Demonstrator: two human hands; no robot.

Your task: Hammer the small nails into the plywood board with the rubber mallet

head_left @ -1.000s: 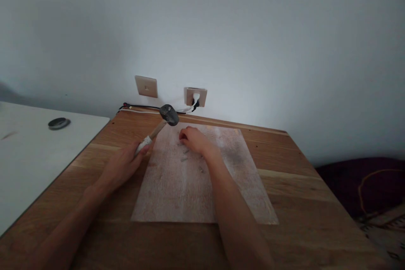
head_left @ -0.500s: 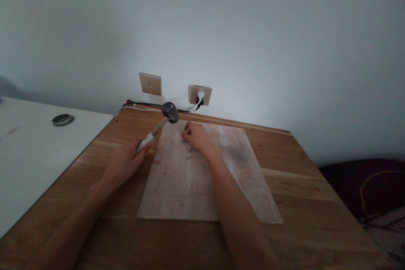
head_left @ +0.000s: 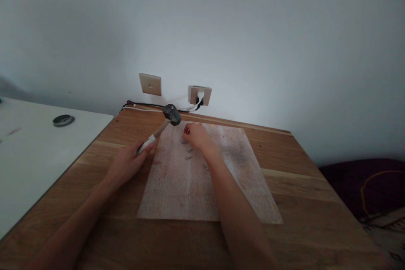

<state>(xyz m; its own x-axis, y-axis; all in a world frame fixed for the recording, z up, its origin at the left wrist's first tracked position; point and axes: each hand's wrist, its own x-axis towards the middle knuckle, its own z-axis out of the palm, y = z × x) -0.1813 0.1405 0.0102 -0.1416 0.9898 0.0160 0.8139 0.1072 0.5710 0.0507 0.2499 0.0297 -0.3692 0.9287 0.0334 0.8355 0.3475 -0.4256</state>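
Observation:
My left hand [head_left: 126, 163] is closed around the pale handle of a hammer [head_left: 162, 126], whose dark head hangs raised above the far end of a pale wooden board [head_left: 177, 185]. My right hand [head_left: 196, 136] rests on the board just right of the hammer head, its fingers pinched together on something small that I cannot make out. A few small nails [head_left: 189, 154] lie loose on the board beside my right wrist.
The board lies on a brown wooden table [head_left: 300, 202]. A white tabletop [head_left: 38, 147] with a dark round object [head_left: 63, 120] adjoins it on the left. On the wall behind are a switch plate [head_left: 150, 84] and a socket [head_left: 200, 95] with plugged cables.
The hammer head has dipped and shifted slightly right toward my right hand. My right hand has stayed pinched at about the same spot on the board.

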